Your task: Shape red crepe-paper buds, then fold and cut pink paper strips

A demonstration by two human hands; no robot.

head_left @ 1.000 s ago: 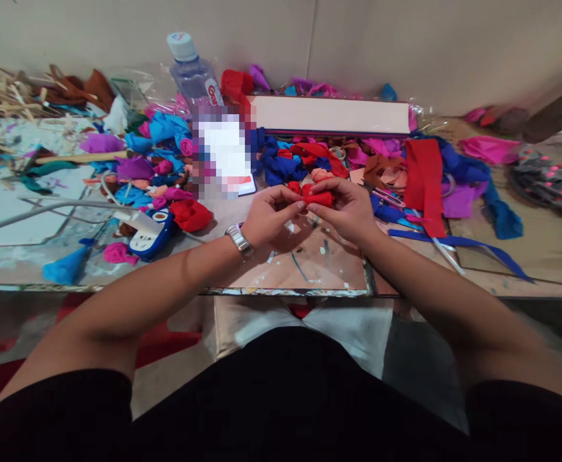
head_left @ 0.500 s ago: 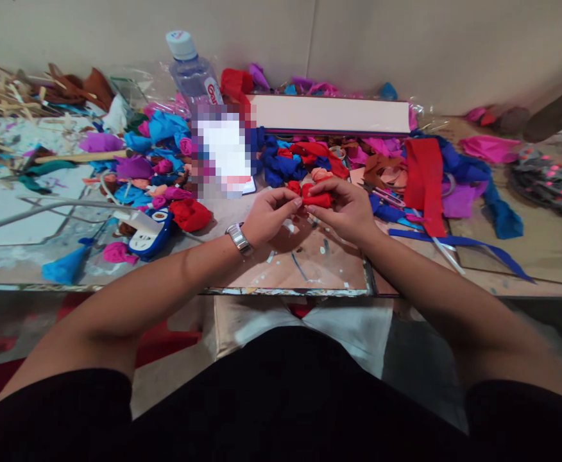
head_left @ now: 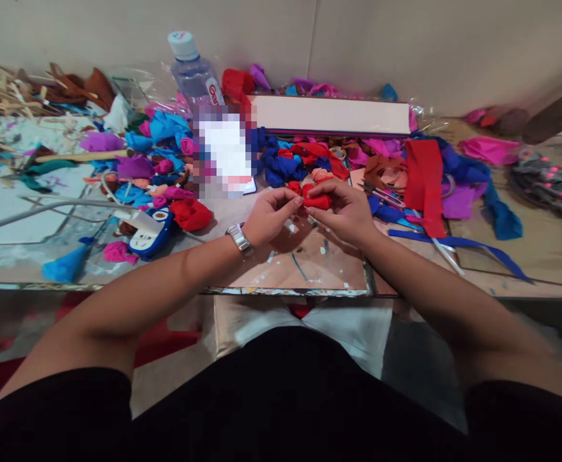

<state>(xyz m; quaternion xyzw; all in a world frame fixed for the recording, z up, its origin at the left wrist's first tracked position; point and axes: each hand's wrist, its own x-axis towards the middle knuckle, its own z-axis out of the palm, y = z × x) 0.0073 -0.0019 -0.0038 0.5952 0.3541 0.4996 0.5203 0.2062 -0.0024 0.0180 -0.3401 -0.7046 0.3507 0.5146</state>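
Between my two hands is a small rolled piece of red crepe paper (head_left: 318, 201), held just above the table. My left hand (head_left: 271, 215), with a metal watch (head_left: 239, 238) at the wrist, pinches its left end between thumb and forefinger. The fingers of my right hand (head_left: 346, 208) are wrapped round its right side, thumb below and forefinger above. Crumpled dark blue paper (head_left: 281, 168) and red paper (head_left: 317, 155) lie just beyond my hands. A wide red paper strip (head_left: 424, 183) is to the right of my right hand.
A bottle (head_left: 194, 77) stands behind a pixelated screen (head_left: 228, 151). A blue power strip (head_left: 151, 234) with a plugged-in cable lies left among several paper flowers. Scissors (head_left: 385, 194) and a thin blue strip (head_left: 459, 242) lie right. A long pale box (head_left: 332, 115) is by the wall.
The fingers of my right hand have shifted slightly on the red paper, and its rolled end shows a little differently. My left hand keeps its pinch in nearly the same place.
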